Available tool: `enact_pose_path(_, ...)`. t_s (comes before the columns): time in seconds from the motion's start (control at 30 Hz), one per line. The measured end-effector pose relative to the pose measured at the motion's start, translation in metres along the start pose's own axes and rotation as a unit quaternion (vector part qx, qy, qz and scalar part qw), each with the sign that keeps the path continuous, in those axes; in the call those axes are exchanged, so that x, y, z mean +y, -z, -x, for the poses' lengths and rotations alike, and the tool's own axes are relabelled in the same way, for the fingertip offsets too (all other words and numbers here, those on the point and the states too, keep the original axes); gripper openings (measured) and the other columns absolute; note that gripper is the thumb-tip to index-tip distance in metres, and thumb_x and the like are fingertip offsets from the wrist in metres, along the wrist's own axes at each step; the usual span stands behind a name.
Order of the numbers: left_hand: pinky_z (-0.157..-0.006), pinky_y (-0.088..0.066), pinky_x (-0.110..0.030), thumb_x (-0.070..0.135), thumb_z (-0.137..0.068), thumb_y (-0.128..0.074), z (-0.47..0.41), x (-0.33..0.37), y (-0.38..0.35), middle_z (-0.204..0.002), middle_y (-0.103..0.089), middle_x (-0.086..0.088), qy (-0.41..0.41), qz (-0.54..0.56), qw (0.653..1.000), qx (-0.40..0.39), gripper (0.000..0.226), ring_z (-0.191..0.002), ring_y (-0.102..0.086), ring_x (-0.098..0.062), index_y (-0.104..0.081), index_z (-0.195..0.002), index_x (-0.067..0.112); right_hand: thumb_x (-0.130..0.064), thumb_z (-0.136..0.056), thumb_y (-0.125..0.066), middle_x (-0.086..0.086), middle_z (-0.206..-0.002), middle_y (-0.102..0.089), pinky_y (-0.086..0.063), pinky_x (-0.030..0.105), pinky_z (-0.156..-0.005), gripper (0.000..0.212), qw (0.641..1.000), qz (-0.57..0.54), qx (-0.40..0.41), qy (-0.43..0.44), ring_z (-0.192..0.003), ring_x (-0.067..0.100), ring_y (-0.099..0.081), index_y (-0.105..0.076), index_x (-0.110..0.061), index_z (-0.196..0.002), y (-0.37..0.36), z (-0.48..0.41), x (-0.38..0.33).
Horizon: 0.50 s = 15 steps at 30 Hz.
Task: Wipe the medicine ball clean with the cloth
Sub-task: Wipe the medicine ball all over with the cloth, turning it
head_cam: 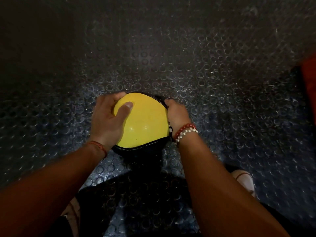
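Medicine ball (145,122) was found resting on the studded rubber floor (222,82), clamped between the two grips. Left grip (109,117) was wrapped on one side, fingers curled round the far edge, thumb laid flat on the yellow panel. Right grip (177,113) was cupped on the opposite side, fingers curled over the black seam. Both were closed on the ball; nothing else could be made out in either.

No cloth was seen in the grips or on the floor near them. A small dark-and-white scrap was noted just under the right grip's wrist, beside the beaded bracelets (185,132); whether it was cloth could not be told.

Risks, as judged:
- Wiping can't be started without the cloth to hand. One grip would have to be freed, and the ball could be rolled off by the other.
- Slip if lifted: the yellow skin looked glossy, and contact was made at the sides only, nothing underneath.
- A drop would be taken near the shoe (244,182) on the right grip's side.
- Underside, below both grips, could be missed unless the ball is turned.
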State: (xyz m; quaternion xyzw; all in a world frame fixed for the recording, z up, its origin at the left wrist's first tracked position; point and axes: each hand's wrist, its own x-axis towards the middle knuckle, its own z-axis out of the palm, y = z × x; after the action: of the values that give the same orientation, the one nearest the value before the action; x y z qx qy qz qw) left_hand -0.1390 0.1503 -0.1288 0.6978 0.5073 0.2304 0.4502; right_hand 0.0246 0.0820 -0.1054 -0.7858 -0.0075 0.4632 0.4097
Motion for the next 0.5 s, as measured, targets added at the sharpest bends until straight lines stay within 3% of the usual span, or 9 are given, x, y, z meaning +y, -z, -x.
enact_pose_path(0.07, -0.086, -0.034, -0.007, 0.055, -0.08, -0.056, -0.001, 0.002, -0.001, -0.116, -0.047, 0.011, 0.008, -0.001, 1.0, 0.002, 0.046, -0.108, -0.049, -0.003, -0.062, -0.12, 0.034, -0.022, -0.1, -0.04, 0.012, -0.128, -0.056, -0.036, 0.023, -0.09, 0.034, 1.0, -0.024, 0.016, -0.01, -0.112, 0.022, -0.053, -0.06, -0.004, -0.12, 0.002, 0.006, 0.01)
enact_pose_path(0.17, -0.081, -0.031, -0.002, 0.052, -0.081, -0.055, -0.002, 0.002, -0.001, -0.119, -0.047, 0.01, 0.01, -0.006, 1.0, 0.005, 0.047, -0.099, -0.047, 0.009, -0.063, -0.122, 0.03, -0.027, -0.098, -0.039, 0.003, -0.107, -0.06, -0.041, 0.014, -0.078, 0.032, 0.996, -0.026, 0.08, 0.007, -0.095, 0.016, -0.057, -0.064, -0.01, -0.111, -0.008, 0.017, 0.028)
enact_pose_path(0.23, -0.081, -0.031, 0.0, 0.06, -0.077, -0.053, -0.002, 0.001, 0.0, -0.119, -0.047, 0.01, 0.001, -0.009, 1.0, 0.003, 0.055, -0.098, -0.045, 0.017, -0.062, -0.122, 0.03, -0.033, -0.096, -0.041, -0.002, -0.109, -0.058, -0.043, 0.022, -0.08, 0.03, 0.99, -0.024, 0.126, 0.058, -0.094, 0.014, -0.056, -0.064, -0.02, -0.11, -0.019, 0.029, 0.034)
enact_pose_path(0.3, -0.081, -0.03, 0.002, 0.064, -0.074, -0.049, -0.003, -0.002, 0.002, -0.119, -0.047, 0.01, -0.005, -0.008, 1.0, 0.002, 0.058, -0.098, -0.044, 0.021, -0.062, -0.121, 0.032, -0.036, -0.095, -0.042, -0.007, -0.119, -0.052, -0.039, 0.022, -0.078, 0.032, 0.976, 0.058, 0.146, 0.149, -0.098, 0.012, -0.05, -0.059, -0.028, -0.121, -0.027, 0.04, 0.033)
enact_pose_path(0.4, -0.084, -0.031, 0.002, 0.063, -0.075, -0.048, -0.002, -0.005, 0.003, -0.119, -0.048, 0.008, -0.017, -0.008, 1.0, -0.004, 0.054, -0.098, -0.043, 0.024, -0.06, -0.119, 0.034, -0.036, -0.094, -0.043, -0.006, -0.124, -0.053, -0.041, 0.031, -0.089, 0.035, 0.927, 0.182, 0.13, 0.3, -0.107, 0.016, -0.051, -0.059, -0.03, -0.123, -0.031, 0.042, 0.021)
enact_pose_path(0.5, -0.085, -0.032, 0.001, 0.062, -0.075, -0.049, -0.002, -0.007, 0.003, -0.115, -0.047, 0.012, -0.02, 0.0, 1.0, -0.008, 0.054, -0.098, -0.043, 0.025, -0.059, -0.119, 0.033, -0.036, -0.095, -0.042, -0.003, -0.107, -0.055, -0.043, 0.031, -0.075, 0.03, 0.912, 0.254, 0.064, 0.315, -0.092, 0.019, -0.054, -0.065, -0.025, -0.109, -0.027, 0.024, 0.001)
